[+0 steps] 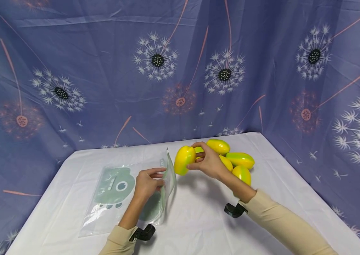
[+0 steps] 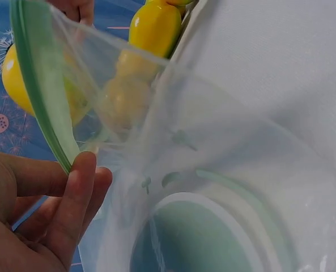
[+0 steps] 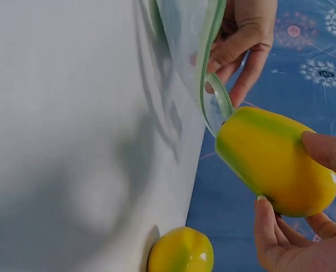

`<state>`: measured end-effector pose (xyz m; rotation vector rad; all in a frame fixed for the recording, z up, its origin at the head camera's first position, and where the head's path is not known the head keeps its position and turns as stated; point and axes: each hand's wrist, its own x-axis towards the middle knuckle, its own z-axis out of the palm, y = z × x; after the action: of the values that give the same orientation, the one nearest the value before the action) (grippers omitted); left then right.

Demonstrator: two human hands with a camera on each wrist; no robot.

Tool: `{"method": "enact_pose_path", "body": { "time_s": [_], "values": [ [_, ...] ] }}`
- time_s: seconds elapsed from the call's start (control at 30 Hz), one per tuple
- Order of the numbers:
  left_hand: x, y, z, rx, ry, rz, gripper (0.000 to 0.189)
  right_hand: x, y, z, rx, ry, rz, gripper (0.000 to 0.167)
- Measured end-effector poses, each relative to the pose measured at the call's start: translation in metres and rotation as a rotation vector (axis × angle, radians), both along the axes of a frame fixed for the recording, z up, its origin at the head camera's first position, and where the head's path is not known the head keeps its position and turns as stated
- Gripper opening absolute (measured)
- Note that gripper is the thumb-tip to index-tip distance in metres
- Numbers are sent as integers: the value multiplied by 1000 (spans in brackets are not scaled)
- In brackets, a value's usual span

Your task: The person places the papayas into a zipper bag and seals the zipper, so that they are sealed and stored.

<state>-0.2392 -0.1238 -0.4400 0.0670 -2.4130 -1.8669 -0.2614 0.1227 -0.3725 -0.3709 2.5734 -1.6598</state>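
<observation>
My left hand (image 1: 146, 184) pinches the green zip edge of a clear plastic zip bag (image 2: 207, 136) between thumb and fingers, holding it up off the white table. In the left wrist view, the zip edge bows and the two sides part near its top. A glossy yellow-green papaya-shaped fruit (image 1: 184, 160) is in my right hand (image 1: 211, 163), thumb on one side and fingers on the other. Its blunt end is right at the bag's zip edge (image 3: 221, 102) in the right wrist view. Behind the right hand, several similar fruits (image 1: 240, 160) lie in a cluster.
Left of my left hand, clear plastic with a green one-eyed monster print (image 1: 116, 187) lies flat on the white tablecloth (image 1: 202, 226). A blue dandelion-patterned curtain (image 1: 103, 71) rises behind the table and along its sides. Black wrist cameras (image 1: 235, 210) sit on both wrists.
</observation>
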Motion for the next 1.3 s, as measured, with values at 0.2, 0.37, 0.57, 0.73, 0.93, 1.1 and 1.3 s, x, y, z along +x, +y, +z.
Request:
{"method": "enact_pose_path", "body": {
  "time_s": [0.2,0.37,0.57,0.73,0.93,1.1,1.3],
  "values": [
    [0,1,1,-6,-1,-3,44,4,-9,-6,-80,-37,0,73],
    [-1,3,6,32,-6,-13,46,4,-14,-12,-91,-53,-43,73],
    [-1,-1,14,171,-60,-33,45,5,-15,-16,-50,-51,-70,72],
    [-1,-3,20,225,-82,-45,44,7,-15,-18,-18,-56,-76,74],
    [-2,-4,21,245,-100,-45,46,7,-18,-23,1,-29,-45,79],
    [-2,-4,20,253,-111,-38,46,8,-20,-30,37,-6,-58,70],
    [-1,-4,21,282,-113,-25,47,5,-24,-35,30,-58,-54,71]
  ]
}}
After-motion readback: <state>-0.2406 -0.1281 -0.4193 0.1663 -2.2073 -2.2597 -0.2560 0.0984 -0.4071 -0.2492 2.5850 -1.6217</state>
